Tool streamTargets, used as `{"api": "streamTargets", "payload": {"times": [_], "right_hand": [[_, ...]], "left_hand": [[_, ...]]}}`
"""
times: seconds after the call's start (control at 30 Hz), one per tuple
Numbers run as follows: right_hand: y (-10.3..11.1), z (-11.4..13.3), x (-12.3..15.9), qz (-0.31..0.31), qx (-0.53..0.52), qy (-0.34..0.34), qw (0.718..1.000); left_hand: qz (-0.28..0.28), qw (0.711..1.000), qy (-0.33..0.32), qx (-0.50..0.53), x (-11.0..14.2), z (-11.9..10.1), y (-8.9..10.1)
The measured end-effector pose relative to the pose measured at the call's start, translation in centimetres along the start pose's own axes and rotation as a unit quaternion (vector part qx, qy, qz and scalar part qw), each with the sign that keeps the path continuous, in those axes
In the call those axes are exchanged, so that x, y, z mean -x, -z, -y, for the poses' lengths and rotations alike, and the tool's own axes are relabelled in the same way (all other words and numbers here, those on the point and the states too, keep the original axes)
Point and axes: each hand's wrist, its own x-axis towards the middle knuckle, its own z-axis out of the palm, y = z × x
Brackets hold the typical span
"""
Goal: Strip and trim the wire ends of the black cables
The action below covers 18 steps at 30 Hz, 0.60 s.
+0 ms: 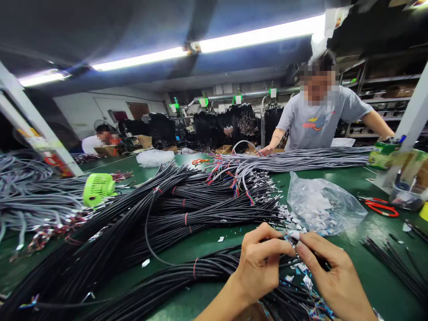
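My left hand [257, 263] is closed in a pinch on the end of a cable, where a bit of blue wire shows at the fingertips. Facing it, my right hand [334, 276] pinches the same cable end, with a small white piece [294, 234] at its fingertip. The fingers hide most of that end. Just beneath both hands lies a bundle of black cables [174, 276], tied with a red band, its tips showing blue and white wires. White scraps [307, 281] are scattered around those tips.
More tied black cable bundles [200, 218] fill the green table. A clear plastic bag [324, 205] and red-handled scissors [381, 207] lie to the right. Grey cables [310, 159] stretch in front of a co-worker [310, 116]. A green fan [98, 189] stands at left.
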Motion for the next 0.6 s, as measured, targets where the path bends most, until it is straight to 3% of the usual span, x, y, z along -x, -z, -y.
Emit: {"api": "streamTargets", "payload": {"times": [0.6], "right_hand": [[0.1,-0.08,-0.16,-0.008,-0.011,-0.026,1.0]], "left_hand": [[0.011,0.982,-0.115,-0.147,0.28,0.42,-0.38]]}}
